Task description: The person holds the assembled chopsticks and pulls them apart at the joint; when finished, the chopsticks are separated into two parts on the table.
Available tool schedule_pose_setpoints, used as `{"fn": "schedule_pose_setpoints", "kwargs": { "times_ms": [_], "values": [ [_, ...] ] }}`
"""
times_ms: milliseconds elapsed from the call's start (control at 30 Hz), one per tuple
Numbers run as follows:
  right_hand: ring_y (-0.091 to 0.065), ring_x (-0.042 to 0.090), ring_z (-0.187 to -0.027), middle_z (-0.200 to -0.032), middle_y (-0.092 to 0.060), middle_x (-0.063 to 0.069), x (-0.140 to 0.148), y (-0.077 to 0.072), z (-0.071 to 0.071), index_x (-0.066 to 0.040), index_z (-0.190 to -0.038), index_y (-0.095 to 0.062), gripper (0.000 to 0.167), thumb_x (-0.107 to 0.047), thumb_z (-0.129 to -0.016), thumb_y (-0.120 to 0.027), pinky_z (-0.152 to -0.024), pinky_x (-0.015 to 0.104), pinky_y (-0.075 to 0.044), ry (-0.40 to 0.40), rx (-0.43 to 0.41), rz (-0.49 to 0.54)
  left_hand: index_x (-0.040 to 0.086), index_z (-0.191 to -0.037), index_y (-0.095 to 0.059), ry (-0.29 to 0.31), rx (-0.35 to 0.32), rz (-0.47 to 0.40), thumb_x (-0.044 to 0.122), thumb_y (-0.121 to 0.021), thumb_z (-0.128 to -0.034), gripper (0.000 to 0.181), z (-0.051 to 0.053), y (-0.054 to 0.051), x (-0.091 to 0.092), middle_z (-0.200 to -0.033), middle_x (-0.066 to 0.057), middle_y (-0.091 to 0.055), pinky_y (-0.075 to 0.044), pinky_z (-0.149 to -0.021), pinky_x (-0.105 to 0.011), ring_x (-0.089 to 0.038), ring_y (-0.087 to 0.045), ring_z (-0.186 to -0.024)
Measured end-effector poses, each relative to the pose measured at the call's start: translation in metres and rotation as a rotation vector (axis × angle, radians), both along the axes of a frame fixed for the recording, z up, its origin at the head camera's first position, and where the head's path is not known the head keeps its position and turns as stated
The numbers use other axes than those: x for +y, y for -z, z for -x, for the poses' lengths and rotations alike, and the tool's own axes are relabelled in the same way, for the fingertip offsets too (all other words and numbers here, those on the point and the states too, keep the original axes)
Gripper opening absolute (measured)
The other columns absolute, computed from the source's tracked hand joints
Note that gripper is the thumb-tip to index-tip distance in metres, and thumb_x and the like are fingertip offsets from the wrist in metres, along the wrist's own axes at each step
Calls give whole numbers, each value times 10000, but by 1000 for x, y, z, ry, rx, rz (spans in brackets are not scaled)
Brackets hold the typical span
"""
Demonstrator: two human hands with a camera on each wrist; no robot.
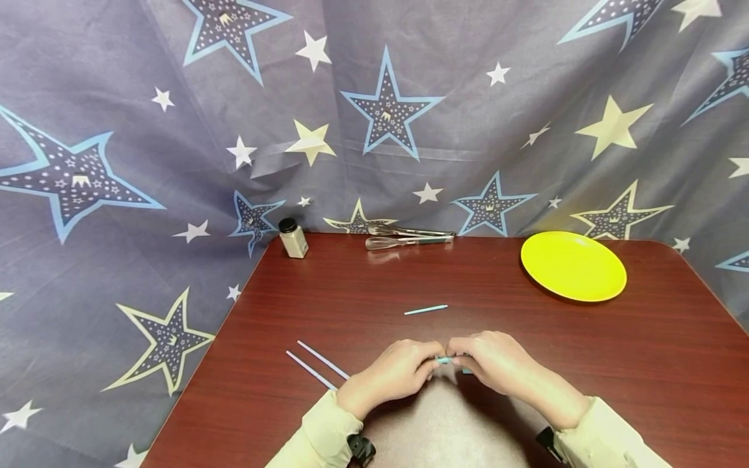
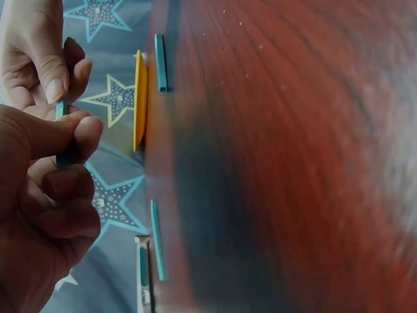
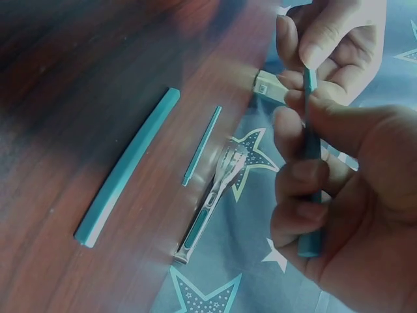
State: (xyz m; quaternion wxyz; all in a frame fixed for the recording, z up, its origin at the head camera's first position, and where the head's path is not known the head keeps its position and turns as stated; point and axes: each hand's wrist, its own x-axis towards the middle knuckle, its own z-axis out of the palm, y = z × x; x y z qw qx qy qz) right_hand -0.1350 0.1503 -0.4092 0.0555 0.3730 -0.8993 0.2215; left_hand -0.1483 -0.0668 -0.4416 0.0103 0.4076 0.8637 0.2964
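Observation:
Both hands meet above the table near its front. The left hand [image 1: 394, 372] pinches one end of a short teal stick [image 1: 443, 360], and the right hand [image 1: 497, 363] grips the other end. In the right wrist view the teal stick [image 3: 311, 195] runs down along the right hand's curled fingers [image 3: 306, 173], with the left hand [image 3: 348, 39] at its upper end. A thicker teal piece [image 3: 127, 169] lies on the table beside the right hand; in the head view that hand mostly hides it. In the left wrist view finger and thumb pinch the stick [image 2: 61, 109].
A thin teal stick [image 1: 426, 310] lies beyond the hands. Two pale blue sticks [image 1: 323, 360] lie left of the left forearm. Along the table's back edge are a black-capped jar [image 1: 293, 238], tongs or whisk-like utensils [image 1: 409, 240] and a yellow plate [image 1: 573, 266]. A star-printed cloth hangs behind.

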Motion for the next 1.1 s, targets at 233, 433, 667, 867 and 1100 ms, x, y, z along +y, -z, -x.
{"fn": "schedule_pose_setpoints", "kwargs": {
  "times_ms": [233,433,667,867,1100],
  "values": [
    [-423,-12,-560,-631,-463,-208,-1,-4,2,-279,-785,-573,234,-124,-845,-736,-508,237,-380,5,82,-4,73,-946,-645,38,-84,-148,53,-585,-958,65,1,3,1,-703,53,-605,-397,-655,-102,59,-487,-642],
    [-423,-7,-564,-645,-477,-211,1,-4,4,-278,-781,-581,240,-114,-825,-750,-498,235,-375,-6,134,26,62,-937,-659,35,-64,-185,16,-606,-933,71,2,2,2,-709,36,-623,-403,-638,-100,42,-498,-640],
    [-403,-12,-568,-652,-463,-217,3,-5,4,-285,-771,-571,243,-139,-821,-759,-508,220,-367,2,154,52,56,-951,-700,30,-32,-225,4,-629,-910,98,2,1,1,-707,10,-658,-392,-605,-94,39,-494,-626],
    [-391,-14,-566,-650,-450,-226,4,-5,4,-304,-775,-571,228,-174,-839,-747,-515,211,-360,19,144,57,57,-959,-712,30,-1,-230,16,-631,-912,103,2,-1,1,-711,5,-680,-385,-620,-92,69,-468,-647],
    [-395,-5,-572,-652,-437,-208,9,-6,6,-274,-769,-554,212,-195,-854,-732,-512,214,-358,14,153,44,53,-1013,-726,41,23,-217,24,-642,-906,139,5,-3,-2,-755,17,-712,-413,-675,-96,51,-531,-706]
  ]
}}
